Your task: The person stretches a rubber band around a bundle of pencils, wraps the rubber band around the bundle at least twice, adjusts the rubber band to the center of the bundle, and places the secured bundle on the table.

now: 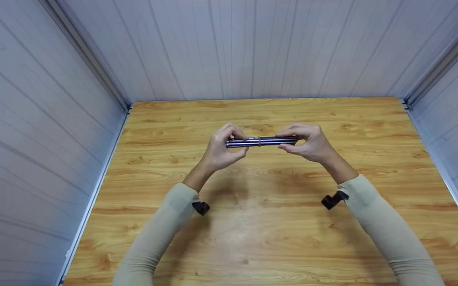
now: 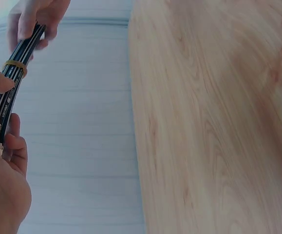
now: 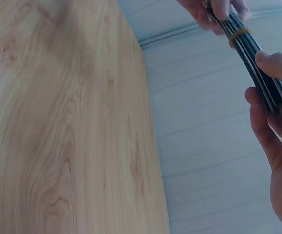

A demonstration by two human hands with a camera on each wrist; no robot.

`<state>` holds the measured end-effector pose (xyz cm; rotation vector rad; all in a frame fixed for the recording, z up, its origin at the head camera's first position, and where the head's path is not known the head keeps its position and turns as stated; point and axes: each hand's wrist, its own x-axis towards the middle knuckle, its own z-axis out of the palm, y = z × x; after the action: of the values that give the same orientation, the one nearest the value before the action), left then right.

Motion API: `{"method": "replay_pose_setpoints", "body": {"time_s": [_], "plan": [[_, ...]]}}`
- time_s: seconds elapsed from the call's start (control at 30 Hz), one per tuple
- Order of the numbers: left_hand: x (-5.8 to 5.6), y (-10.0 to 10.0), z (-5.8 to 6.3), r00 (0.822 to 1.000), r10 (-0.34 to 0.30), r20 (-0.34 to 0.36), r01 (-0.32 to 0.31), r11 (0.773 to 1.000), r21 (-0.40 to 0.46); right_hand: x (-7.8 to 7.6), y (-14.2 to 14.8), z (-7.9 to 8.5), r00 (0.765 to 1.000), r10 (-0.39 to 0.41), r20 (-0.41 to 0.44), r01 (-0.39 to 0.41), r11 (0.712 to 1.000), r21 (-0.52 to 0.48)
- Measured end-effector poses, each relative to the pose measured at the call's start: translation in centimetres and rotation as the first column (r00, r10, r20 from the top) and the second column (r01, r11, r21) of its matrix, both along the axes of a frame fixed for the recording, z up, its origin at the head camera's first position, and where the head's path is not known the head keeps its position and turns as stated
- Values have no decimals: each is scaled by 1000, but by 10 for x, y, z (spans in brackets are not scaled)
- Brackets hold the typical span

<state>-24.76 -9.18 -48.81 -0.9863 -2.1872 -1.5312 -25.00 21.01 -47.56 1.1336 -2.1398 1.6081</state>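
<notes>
A bundle of slim dark pencils (image 1: 270,141) is held level above the table, with a yellowish rubber band (image 1: 259,141) around its middle. My left hand (image 1: 222,147) grips the bundle's left end between thumb and fingers. At the other end, my right hand (image 1: 309,143) pinches it the same way. Pale lettering shows along the pencils (image 2: 8,100) in the left wrist view, and the band (image 2: 16,65) crosses them between the hands. In the right wrist view the pencils (image 3: 253,61) lie side by side, their near ends partly hidden by the hand.
Beneath the hands lies a wood-grain table (image 1: 249,238). Pale panelled walls stand at the back (image 1: 233,47), left (image 1: 34,139) and right (image 1: 451,111). A small black camera (image 1: 201,208) hangs at the left sleeve, another black camera (image 1: 332,200) at the right.
</notes>
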Motion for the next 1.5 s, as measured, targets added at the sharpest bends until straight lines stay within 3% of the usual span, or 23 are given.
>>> {"method": "replay_pose_setpoints", "body": {"time_s": [0.23,0.57,0.67,0.8,0.93,1.03,1.23,1.3,1.37,1.5], "plan": [[0,1,-4,998,43,-56,-46,998,-52,2,1,-6,999,-25,28,25,999,28],[-16,5,-6,998,55,-1,-55,997,-47,-6,0,-7,993,-67,100,66,998,17],[-22,6,-9,998,52,39,-49,996,-69,-12,2,-11,987,-90,130,87,996,27],[-31,2,-17,989,31,147,-11,991,-135,-20,2,-25,971,-117,207,107,993,59],[-36,-3,-30,962,25,272,43,970,-239,-25,3,-46,946,-152,288,122,985,118],[-37,-4,-42,937,55,345,63,945,-322,-28,4,-62,930,-175,324,124,977,171],[-33,-3,-64,896,118,428,72,912,-403,-29,8,-88,905,-226,361,122,950,288],[-33,-2,-70,895,115,430,85,904,-418,-28,9,-94,900,-240,363,124,941,316],[-33,-2,-76,907,108,407,89,896,-436,-28,9,-98,899,-250,360,124,932,340],[-54,-7,-120,935,91,344,82,885,-458,-24,7,-102,889,-265,372,104,911,400]]}}
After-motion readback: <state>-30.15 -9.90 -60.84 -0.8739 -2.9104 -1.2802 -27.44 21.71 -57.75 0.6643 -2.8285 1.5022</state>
